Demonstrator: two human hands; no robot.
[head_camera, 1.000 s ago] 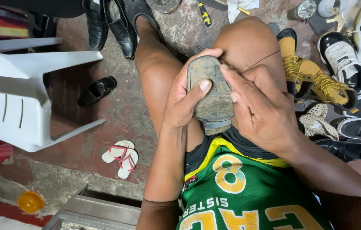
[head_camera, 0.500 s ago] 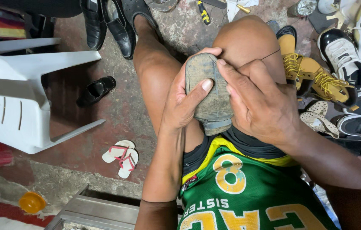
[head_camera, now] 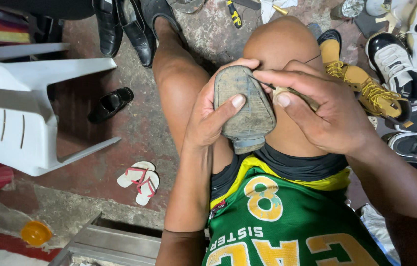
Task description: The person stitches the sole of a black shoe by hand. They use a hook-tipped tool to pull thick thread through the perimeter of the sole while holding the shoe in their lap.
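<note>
Left hand [head_camera: 213, 120] grips a worn, dusty grey shoe [head_camera: 244, 106], sole up; right hand [head_camera: 324, 111] pinches an awl [head_camera: 287, 92].

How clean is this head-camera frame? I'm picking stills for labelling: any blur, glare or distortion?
Head view: sharp on the left hand, right hand and worn shoe sole; even, soft light, no harsh shadows; mild shine on the black dress shoes; wide-angle bending shows at the white plastic chair.

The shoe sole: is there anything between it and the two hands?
Nothing visible. The left hand grips the shoe sole directly, thumb across it; the right hand meets its edge with a thin pointed tool.
</note>
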